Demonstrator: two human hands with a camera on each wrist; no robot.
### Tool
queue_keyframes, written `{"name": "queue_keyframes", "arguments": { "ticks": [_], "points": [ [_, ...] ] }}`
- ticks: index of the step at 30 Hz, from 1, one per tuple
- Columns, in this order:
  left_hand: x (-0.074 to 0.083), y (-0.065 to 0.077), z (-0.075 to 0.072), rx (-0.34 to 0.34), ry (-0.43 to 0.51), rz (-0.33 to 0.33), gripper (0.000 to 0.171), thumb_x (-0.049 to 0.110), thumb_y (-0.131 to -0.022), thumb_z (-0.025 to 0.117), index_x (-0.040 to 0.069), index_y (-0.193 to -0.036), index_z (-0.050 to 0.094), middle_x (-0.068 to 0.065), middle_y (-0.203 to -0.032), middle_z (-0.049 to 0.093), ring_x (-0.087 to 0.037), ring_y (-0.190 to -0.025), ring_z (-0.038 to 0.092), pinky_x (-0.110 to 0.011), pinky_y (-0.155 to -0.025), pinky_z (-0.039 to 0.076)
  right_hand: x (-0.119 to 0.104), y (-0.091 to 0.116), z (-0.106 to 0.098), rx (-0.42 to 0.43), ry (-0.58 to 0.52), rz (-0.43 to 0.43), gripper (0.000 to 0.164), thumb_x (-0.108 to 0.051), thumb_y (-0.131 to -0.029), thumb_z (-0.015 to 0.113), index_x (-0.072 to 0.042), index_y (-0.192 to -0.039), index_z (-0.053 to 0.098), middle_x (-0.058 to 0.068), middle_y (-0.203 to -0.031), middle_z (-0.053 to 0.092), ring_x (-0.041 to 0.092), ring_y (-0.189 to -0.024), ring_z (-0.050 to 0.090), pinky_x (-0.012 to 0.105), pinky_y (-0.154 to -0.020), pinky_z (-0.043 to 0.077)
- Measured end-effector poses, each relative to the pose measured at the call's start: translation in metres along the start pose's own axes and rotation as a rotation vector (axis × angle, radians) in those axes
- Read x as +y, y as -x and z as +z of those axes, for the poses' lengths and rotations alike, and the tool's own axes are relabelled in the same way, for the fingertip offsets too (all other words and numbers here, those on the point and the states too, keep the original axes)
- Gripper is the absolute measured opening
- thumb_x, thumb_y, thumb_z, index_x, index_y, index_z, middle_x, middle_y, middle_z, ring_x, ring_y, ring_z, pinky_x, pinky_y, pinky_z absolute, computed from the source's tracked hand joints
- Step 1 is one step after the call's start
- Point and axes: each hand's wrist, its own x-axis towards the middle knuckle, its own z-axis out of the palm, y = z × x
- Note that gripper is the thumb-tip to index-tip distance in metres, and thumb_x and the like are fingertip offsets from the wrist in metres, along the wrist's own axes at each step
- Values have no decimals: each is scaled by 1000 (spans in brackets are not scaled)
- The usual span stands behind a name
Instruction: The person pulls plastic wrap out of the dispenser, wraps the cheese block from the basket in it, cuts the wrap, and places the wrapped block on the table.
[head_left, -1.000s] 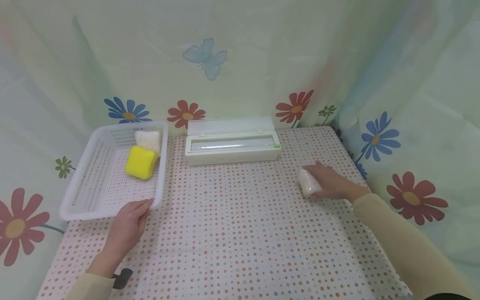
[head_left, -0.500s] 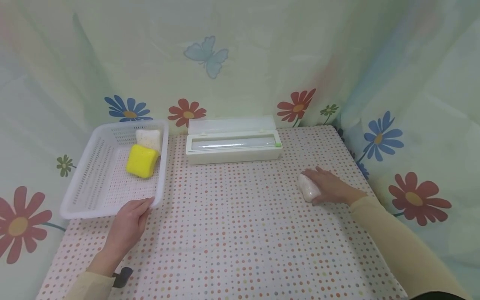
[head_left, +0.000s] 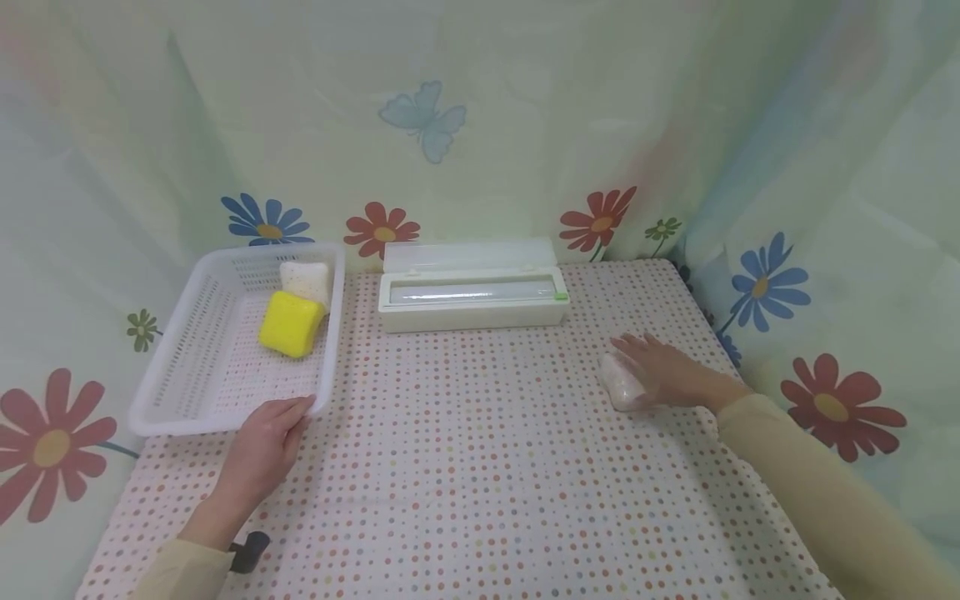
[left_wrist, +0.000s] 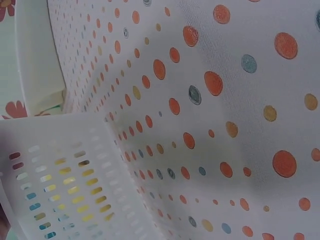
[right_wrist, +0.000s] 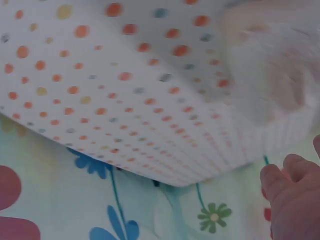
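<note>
White wrapped bundle [head_left: 619, 385] showing at right of worktop [head_left: 465, 450] — right hand [head_left: 671, 375] covering its right side, cannot tell if grasping. Left hand [head_left: 262, 443] gripping near right corner of white basket [head_left: 334, 325].

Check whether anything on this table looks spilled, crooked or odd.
Nothing looks spilled or damaged. Only the yellow block in the basket sits askew, its edges out of line with the basket's sides, slightly untidy.

The right hand [right_wrist: 294, 202] is beside a blurred, whitish bundle [right_wrist: 260, 70]; contact is indistinct. The bundle obscures part of the dotted cloth [right_wrist: 110, 90]. A floral curtain [right_wrist: 150, 210] borders its far and right edges.
</note>
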Motion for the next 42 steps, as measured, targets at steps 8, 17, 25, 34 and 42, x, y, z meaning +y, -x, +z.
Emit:
{"name": "queue_keyframes", "arguments": {
  "ticks": [8, 17, 25, 34, 42],
  "points": [
    [8, -13, -3, 10, 43, -14, 36, 4, -93, 71, -5, -128, 66, -23, -120, 70, -41, -113, 64, -56, -96, 55, -41, -9, -24, 230, -166, -16, 50, -21, -106, 55, -1, -151, 44, 28, -156, 42, 50, -146, 35, 66, -118, 31],
    [59, -83, 14, -60, 123, 16, 37, 11, -98, 67, -3, -132, 63, -22, -131, 65, -40, -125, 59, -53, -106, 51, -80, -50, 13, 370, -235, -21, 37, -19, -108, 51, -1, -140, 56, 24, -142, 59, 44, -136, 51, 59, -114, 41],
    [80, -168, 58, -351, 87, -166, 51, 23, -104, 56, 0, -149, 46, -22, -150, 50, -39, -143, 44, -52, -120, 39, -98, -95, 15, 476, -143, -60, 39, -15, -105, 53, 2, -140, 54, 24, -142, 57, 42, -137, 48, 58, -118, 38],
    [58, -217, 85, -384, 19, -228, 51, 19, -107, 47, -8, -149, 39, -29, -150, 45, -44, -142, 41, -52, -120, 38, -89, -134, -22, 358, -24, 52, 59, -22, -104, 55, 2, -154, 33, 28, -154, 45, 48, -151, 28, 64, -123, 25],
    [45, -232, 86, -437, -135, -182, 37, 8, -103, 45, -6, -137, 54, -24, -138, 57, -41, -134, 48, -53, -113, 46, -85, -136, -26, 306, -73, 105, 59, -22, -105, 50, 0, -156, 30, 22, -152, 50, 45, -153, 24, 62, -126, 19]
  ]
}}
